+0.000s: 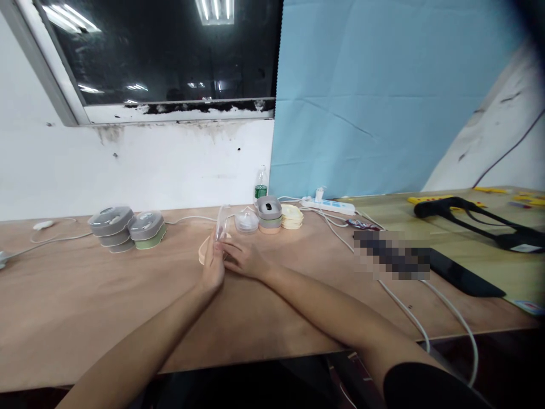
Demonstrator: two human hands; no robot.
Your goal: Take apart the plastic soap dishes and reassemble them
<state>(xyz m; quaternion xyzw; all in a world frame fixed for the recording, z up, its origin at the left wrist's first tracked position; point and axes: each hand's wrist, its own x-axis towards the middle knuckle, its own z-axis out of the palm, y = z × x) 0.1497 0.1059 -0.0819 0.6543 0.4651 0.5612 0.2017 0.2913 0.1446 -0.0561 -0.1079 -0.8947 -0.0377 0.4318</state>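
Over the middle of the table, my left hand (pixel 213 268) grips a thin clear plastic lid (pixel 222 220), tilted nearly upright. My right hand (pixel 243 258) meets it from the right, its fingers closed at the lid's lower edge. A peach-coloured rounded piece (pixel 202 253) lies on the table behind my hands, partly hidden by them. Just beyond stand a stack of clear plastic pieces (pixel 246 221), a stack of grey, green and peach containers with a grey one (pixel 269 208) on top, and a pile of cream-coloured rounded pieces (pixel 292 216).
To the left stand stacked grey lidded containers (pixel 111 222) and a grey-lidded green container (pixel 149 232). A plastic bottle (pixel 261 184) and a white power strip (pixel 328 205) are by the wall. White cables (pixel 400 304), a black tablet-like slab (pixel 462 272) and a black strap frame (pixel 481 224) lie right.
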